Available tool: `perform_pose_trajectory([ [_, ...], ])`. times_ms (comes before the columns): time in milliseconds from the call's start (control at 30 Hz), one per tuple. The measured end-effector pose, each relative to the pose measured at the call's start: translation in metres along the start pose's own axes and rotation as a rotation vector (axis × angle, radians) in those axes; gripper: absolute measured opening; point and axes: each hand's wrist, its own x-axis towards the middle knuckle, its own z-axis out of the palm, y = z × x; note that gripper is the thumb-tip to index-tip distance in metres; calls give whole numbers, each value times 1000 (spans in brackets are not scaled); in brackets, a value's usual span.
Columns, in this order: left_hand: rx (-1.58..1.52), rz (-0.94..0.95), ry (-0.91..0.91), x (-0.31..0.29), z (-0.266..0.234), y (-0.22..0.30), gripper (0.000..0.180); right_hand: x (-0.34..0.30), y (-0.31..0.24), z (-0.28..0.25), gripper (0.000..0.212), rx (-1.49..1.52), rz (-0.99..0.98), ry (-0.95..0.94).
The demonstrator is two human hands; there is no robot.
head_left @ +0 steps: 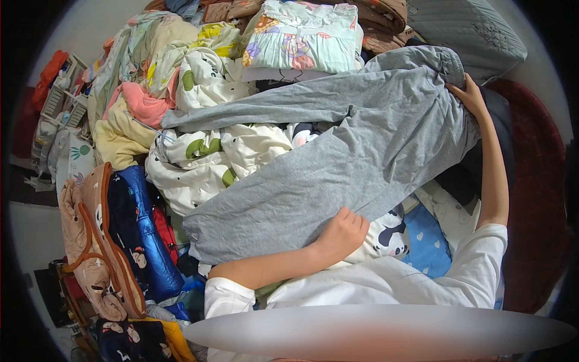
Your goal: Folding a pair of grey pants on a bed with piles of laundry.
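A pair of grey sweatpants (338,163) lies spread across the heap of clothes, its waistband at the far right and its legs pointing left. My right hand (469,96) grips the waistband side, the thumb on top and the other fingers partly hidden by cloth. At the near edge of the closer leg, my left hand (345,236) is closed with curled fingers on the fabric. The farther leg stretches over a white and green printed cloth (193,163), its end beside a pink garment (145,104).
Behind the sweatpants sits a folded mint printed garment (301,39) on a stack. Left are a blue shiny garment (151,235) and a brown-trimmed peach garment (96,241). A grey quilted piece (470,36) stands far right, above dark red cloth (534,199). White baskets (65,102) are far left.
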Motion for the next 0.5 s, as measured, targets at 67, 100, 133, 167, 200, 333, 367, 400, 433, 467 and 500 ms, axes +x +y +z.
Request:
perform_pose_trajectory([
  [67,81,-65,16,7,8,4,13,3,4,1,62,15,-11,-2],
  [100,82,-67,16,7,9,6,13,4,5,2,62,23,-10,-10],
  [133,33,-51,37,9,5,7,11,5,8,2,62,31,-5,-19],
  [167,-16,-35,58,11,1,9,9,6,12,2,62,31,-4,-20],
  [200,-17,-35,57,11,-2,12,9,7,15,2,62,39,7,-36],
  [333,-209,43,98,4,5,19,11,16,19,2,63,73,-9,-62],
  [367,-251,38,103,3,11,18,12,16,19,1,65,80,2,-69],
  [400,-251,36,104,0,18,17,12,17,19,1,65,80,-1,-70],
  [433,-342,7,1,1,17,10,16,16,19,0,65,63,-10,-75],
  [467,-433,-20,-102,3,16,5,22,16,18,0,65,44,-20,-79],
  [500,-434,-17,-101,6,14,2,22,16,18,-2,65,42,-18,-78],
])
